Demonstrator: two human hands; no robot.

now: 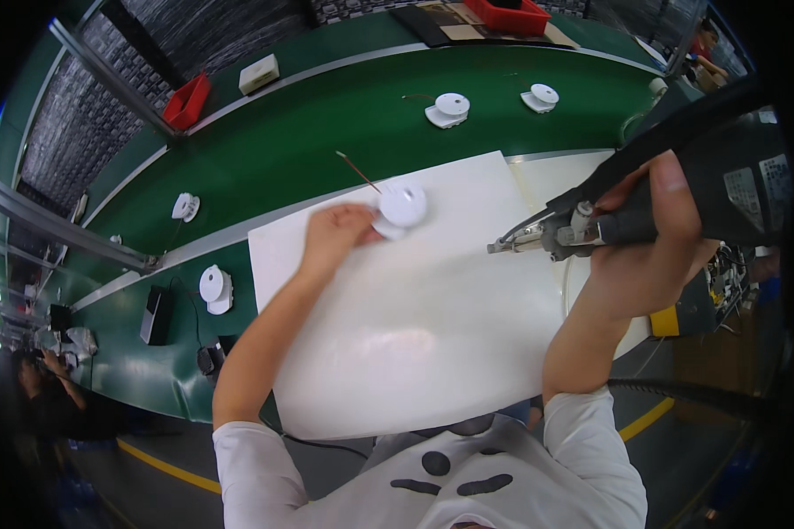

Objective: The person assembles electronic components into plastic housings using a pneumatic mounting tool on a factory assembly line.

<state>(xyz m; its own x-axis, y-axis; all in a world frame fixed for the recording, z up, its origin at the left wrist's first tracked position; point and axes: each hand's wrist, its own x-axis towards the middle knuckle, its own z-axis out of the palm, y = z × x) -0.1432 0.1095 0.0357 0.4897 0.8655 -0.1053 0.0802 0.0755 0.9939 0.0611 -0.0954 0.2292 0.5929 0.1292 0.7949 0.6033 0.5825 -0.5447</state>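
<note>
White, round and small, one device with a thin wire is over the far part of the white board; the left hand pinches its edge; the right hand is wrapped around a big dark tool, its tip pointing left; more white devices sit on the green belt beyond.

The fisheye view looks down from head height, close above the white board, facing the green surface beyond.

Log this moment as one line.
left hand: at edge of white round device | right hand: holding black tool, metal tip apart from device | below: white sheet
</note>
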